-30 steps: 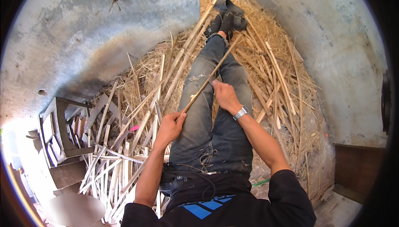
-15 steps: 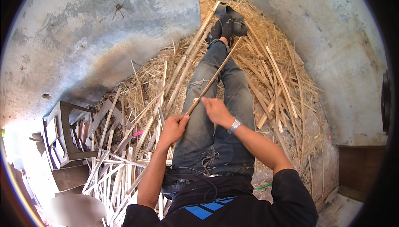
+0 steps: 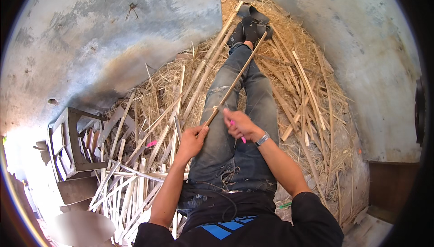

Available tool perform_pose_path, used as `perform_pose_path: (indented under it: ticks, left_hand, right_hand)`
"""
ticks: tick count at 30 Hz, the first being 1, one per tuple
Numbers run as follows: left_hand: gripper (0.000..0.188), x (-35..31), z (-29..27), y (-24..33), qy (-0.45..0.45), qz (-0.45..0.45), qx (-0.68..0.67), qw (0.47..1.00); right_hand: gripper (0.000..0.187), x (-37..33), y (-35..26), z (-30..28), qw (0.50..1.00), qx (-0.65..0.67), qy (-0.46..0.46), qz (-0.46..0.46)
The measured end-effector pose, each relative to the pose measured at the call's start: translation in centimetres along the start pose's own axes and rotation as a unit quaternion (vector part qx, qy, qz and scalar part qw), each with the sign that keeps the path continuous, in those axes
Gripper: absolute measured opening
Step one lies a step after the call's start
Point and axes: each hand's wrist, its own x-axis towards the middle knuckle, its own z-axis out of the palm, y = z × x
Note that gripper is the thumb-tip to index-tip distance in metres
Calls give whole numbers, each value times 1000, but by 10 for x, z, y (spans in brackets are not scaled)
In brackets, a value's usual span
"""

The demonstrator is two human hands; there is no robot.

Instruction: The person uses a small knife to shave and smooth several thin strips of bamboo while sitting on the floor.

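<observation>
My left hand (image 3: 193, 141) is closed round the near end of a long, thin wooden strip (image 3: 240, 73). The strip slants away over my jeans (image 3: 260, 98), its far end close to my feet. A small curl of shaving stands on it a little beyond my left fingers. Just right of the strip, my right hand (image 3: 239, 126) grips a tool with a pink handle (image 3: 244, 140). The handle shows between and below the fingers; the tool's working end cannot be made out. My right hand looks slightly apart from the strip.
Loose wooden strips (image 3: 307, 98) and shavings (image 3: 285, 25) cover the floor on both sides. Another pink object (image 3: 152, 143) lies among the strips at left. A dark frame-like stool (image 3: 74, 143) stands at far left. Grey walls (image 3: 149, 25) close in on both sides.
My right hand has shifted slightly right and away from the strip and turned, so the pink handle now shows. My left hand still holds the strip's near end.
</observation>
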Motion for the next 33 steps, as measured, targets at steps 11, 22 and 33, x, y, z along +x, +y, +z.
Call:
perform_pose_path:
  ticks: [11, 22, 33]
  left_hand:
    - [38, -18, 20, 22, 54, 53, 214, 974]
    - [35, 5, -6, 20, 4, -46, 24, 999]
    - [37, -39, -26, -2, 29, 56, 219, 974]
  right_hand:
    - [40, 7, -8, 13, 914, -263, 185, -245]
    - [31, -9, -3, 18, 865, -347, 111, -346]
    - [61, -48, -62, -125, 710, -330, 532, -322]
